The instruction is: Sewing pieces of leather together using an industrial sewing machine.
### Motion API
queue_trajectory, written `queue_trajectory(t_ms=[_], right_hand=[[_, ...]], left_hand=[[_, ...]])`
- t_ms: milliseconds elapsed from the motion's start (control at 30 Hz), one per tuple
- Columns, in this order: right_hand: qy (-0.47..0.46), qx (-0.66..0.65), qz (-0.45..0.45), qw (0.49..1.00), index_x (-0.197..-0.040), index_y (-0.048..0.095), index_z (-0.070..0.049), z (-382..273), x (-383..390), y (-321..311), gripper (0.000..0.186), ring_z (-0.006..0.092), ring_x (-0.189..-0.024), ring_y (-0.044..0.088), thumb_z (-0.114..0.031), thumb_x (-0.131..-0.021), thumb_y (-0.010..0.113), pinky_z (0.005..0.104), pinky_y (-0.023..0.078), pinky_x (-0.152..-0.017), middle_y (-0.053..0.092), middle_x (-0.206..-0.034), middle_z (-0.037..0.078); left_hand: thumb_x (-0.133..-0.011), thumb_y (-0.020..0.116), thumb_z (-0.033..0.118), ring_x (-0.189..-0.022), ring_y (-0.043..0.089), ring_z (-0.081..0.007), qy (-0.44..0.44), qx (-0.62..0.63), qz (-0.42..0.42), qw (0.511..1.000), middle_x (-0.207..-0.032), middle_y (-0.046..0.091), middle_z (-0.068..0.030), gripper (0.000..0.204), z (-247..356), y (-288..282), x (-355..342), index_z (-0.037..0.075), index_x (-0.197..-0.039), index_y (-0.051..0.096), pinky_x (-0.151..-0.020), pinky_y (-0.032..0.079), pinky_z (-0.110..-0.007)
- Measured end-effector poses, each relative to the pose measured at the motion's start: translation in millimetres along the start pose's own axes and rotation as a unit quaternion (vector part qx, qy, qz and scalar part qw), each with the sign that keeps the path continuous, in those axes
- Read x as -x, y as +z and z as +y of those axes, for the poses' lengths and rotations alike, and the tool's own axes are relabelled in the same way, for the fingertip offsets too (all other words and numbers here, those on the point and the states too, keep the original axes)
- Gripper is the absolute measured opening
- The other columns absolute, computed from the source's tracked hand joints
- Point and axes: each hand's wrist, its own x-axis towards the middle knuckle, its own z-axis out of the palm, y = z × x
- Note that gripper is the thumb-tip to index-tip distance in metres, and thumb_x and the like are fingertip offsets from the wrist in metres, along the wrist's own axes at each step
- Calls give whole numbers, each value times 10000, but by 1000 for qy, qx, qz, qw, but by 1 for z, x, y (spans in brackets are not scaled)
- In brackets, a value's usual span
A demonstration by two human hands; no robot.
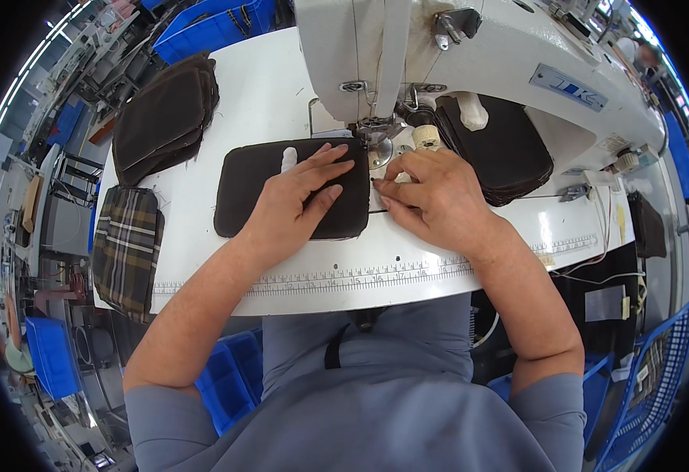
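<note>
My left hand [297, 197] lies flat on a dark brown panel [242, 200] with rounded corners, fingers stretched toward the sewing machine's [377, 130] presser foot. A white cover [289, 159] shows at that hand's outer side, seemingly over a finger. The panel's right edge lies just left of the needle area. Beside this edge my right hand [439, 193] is closed, with thumb and fingertips drawn together just in front of the presser foot. What they pinch, if anything, is too small to make out.
Dark brown panels are stacked at the table's left [163, 118] and under the machine arm [509, 149]. A plaid piece [126, 244] hangs over the left edge. A printed ruler [360, 277] runs along the front. Blue bins [210, 30] and a blue basket [647, 393] stand around.
</note>
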Motion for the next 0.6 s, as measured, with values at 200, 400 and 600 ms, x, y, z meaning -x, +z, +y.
queue_trajectory(t_ms=[200, 400, 600], right_hand=[[-16, -21, 15, 1000, -998, 789, -90, -2, -1, 5, 211, 242, -916, 667, -194, -815, 789, 405, 518, -762, 695, -1020, 31], [-35, -3, 9, 999, -975, 789, -89, -6, -3, 7, 222, 235, -932, 654, -232, -806, 793, 399, 504, -752, 692, -1026, 41], [-33, 21, -16, 999, -955, 777, -84, -14, -6, 2, 235, 228, -871, 630, -245, -784, 791, 388, 478, -710, 645, -943, 36]], left_hand=[[-1033, 600, 48, -1524, 437, -327, 7, 17, 9, 1000, -1520, 604, -143, 371, 1, -2, 0, 19, -1399, 650, -1241, 353, -434], [-1022, 626, 120, -1503, 461, -347, 21, -113, -13, 993, -1545, 573, -141, 411, 12, 5, -5, 83, -1431, 643, -1230, 372, -457], [-957, 676, 164, -1465, 492, -363, 84, -252, -35, 963, -1538, 556, -135, 453, 5, -4, -11, 133, -1410, 669, -1178, 434, -484]])
